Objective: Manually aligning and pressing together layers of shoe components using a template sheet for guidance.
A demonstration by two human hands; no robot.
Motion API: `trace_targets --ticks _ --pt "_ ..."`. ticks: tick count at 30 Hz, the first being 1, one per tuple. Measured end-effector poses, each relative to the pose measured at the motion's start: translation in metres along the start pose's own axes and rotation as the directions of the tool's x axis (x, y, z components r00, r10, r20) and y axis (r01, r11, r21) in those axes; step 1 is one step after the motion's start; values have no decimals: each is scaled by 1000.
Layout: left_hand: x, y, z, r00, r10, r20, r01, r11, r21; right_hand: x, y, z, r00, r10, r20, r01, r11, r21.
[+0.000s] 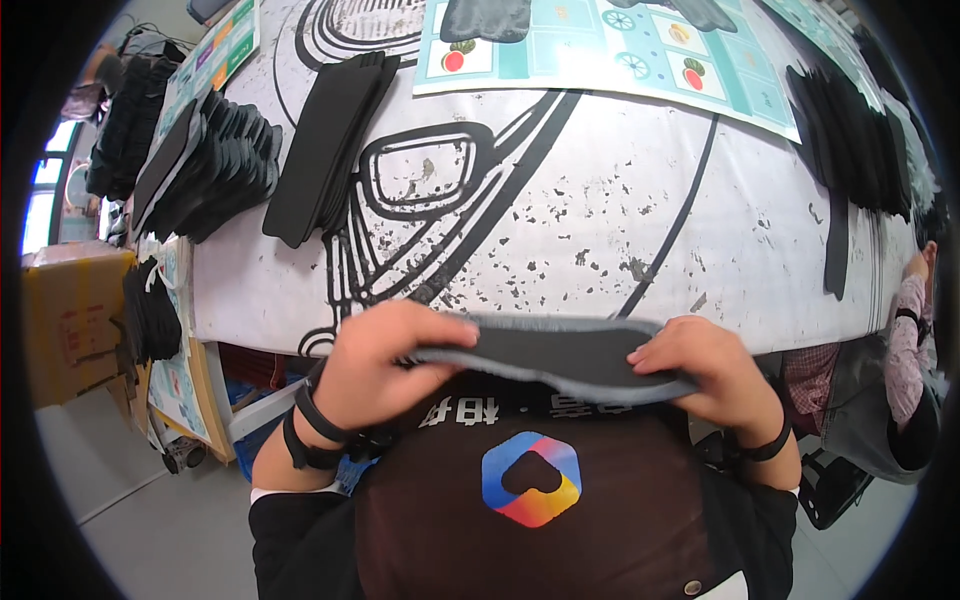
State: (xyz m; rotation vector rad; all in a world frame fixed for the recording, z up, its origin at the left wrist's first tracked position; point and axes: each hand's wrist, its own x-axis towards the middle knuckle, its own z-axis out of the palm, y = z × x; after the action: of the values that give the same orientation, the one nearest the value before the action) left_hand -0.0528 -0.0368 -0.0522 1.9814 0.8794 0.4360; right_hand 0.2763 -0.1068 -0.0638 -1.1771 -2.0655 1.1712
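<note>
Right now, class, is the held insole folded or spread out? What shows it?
Spread out: the insole reaches from left hand to right hand, its black face showing unfolded between them.

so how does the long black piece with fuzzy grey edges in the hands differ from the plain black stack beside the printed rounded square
The long black piece with fuzzy grey edges is held between the left hand and right hand; the plain black stack lies on the white printed table cover. The piece has grey edges; the stack looks black throughout. Both are long and narrow.
</note>
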Motion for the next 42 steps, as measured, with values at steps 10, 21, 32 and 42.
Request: trace_targets --ticks 10,21,32,42 --pt "41 -7 32 933 -32 -358 181 902 392 24 -1 24 685 545 -484 -536 826 173" --pt "43 -3 73 953 237 190 -304 735 607 47 1 48 993 -48 -106 -34 753 -657" --pt "25 -19 39 973 77 -217 85 756 649 50 -19 53 966 -186 -182 9 722 -692" --pt "34 -26 14 982 -46 -181 131 861 491 27 10 41 949 99 -299 -290 641 -710"
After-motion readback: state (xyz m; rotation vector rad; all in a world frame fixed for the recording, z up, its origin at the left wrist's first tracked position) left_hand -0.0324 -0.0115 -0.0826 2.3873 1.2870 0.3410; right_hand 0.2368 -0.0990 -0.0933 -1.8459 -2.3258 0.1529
